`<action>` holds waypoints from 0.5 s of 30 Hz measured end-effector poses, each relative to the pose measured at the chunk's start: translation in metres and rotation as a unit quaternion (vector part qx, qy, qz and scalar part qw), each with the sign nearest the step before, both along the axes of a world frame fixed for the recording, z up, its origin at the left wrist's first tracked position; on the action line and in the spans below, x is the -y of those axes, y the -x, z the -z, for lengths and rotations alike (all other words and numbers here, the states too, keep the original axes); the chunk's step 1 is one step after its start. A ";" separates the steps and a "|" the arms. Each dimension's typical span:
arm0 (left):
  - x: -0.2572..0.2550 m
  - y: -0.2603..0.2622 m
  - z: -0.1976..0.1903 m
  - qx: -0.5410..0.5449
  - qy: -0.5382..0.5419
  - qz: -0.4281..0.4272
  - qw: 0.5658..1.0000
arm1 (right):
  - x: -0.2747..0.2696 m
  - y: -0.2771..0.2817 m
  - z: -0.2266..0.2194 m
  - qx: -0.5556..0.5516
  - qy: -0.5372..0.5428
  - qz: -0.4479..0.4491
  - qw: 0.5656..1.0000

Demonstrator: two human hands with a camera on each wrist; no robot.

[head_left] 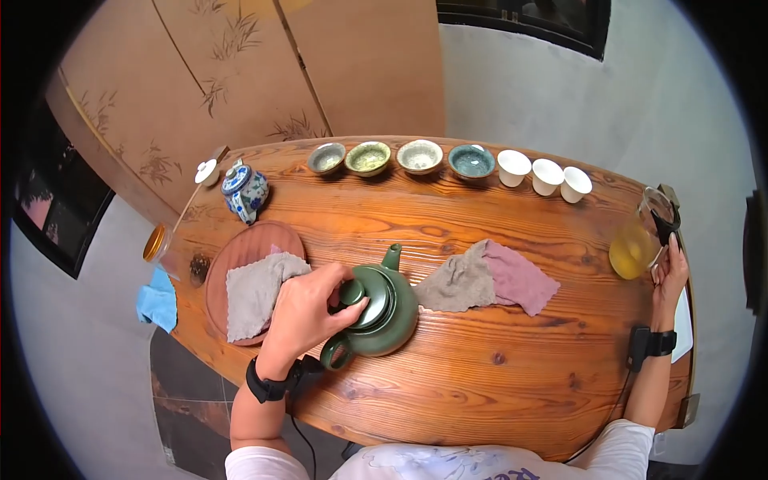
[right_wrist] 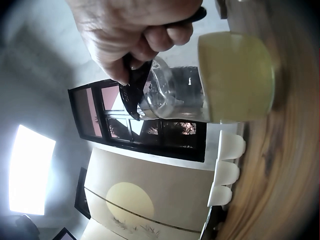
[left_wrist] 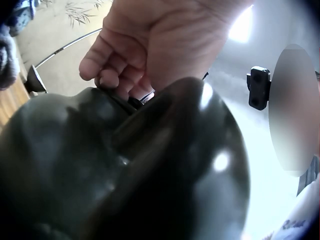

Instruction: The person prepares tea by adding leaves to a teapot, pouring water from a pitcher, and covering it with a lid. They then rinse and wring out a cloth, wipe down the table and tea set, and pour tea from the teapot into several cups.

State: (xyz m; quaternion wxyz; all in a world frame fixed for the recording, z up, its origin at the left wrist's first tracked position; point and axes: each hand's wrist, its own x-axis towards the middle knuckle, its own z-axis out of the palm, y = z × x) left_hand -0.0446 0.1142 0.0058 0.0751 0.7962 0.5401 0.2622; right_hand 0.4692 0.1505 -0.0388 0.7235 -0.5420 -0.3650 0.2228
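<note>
A dark green teapot [head_left: 398,324] stands on the wooden table in front of the person, spout away and loop handle toward the body. The left hand [head_left: 308,308] pinches the knob of its lid [head_left: 376,307] between thumb and fingers; the lid sits on the pot. In the left wrist view the teapot [left_wrist: 55,165] fills the lower part, below the curled fingers. At the table's right end the right hand [head_left: 670,280] grips the black handle of a glass pitcher [head_left: 630,250]. Yellow tea fills the lower part of the pitcher [right_wrist: 237,77] in the right wrist view.
Four bowls [head_left: 420,158] and three white cups [head_left: 547,177] line the far edge. A blue-and-white teapot [head_left: 246,192] stands at the left, behind a round wooden tray [head_left: 232,248] with a grey cloth [head_left: 256,296]. A grey-and-pink cloth [head_left: 512,272] lies right of the green teapot.
</note>
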 end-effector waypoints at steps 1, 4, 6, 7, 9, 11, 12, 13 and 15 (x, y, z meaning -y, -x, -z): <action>0.000 -0.002 -0.001 -0.011 0.005 0.001 1.000 | 0.001 0.003 -0.004 -0.010 -0.002 0.008 1.000; 0.000 -0.003 0.004 -0.034 0.003 0.011 0.999 | -0.001 -0.008 0.000 -0.011 0.001 0.032 0.999; 0.000 -0.005 0.005 -0.040 0.000 0.014 0.999 | -0.003 -0.021 0.006 -0.008 0.003 0.034 0.999; 0.000 -0.006 0.006 -0.044 -0.003 0.012 0.999 | -0.004 -0.025 0.008 -0.007 -0.001 0.041 0.999; 0.002 -0.007 0.005 -0.048 -0.001 0.009 0.999 | -0.006 -0.028 0.009 -0.007 -0.006 0.048 0.999; 0.003 -0.008 0.005 -0.051 0.001 0.005 0.999 | -0.007 -0.029 0.009 -0.014 -0.001 0.068 0.998; 0.003 -0.009 0.004 -0.055 -0.006 0.007 0.998 | -0.008 -0.031 0.010 -0.015 -0.001 0.068 0.998; 0.004 -0.009 0.003 -0.059 -0.014 0.009 0.998 | -0.010 -0.034 0.012 -0.013 -0.009 0.068 0.998; 0.006 -0.010 0.000 -0.080 -0.004 0.011 0.997 | -0.011 -0.036 0.013 -0.010 -0.019 0.072 0.997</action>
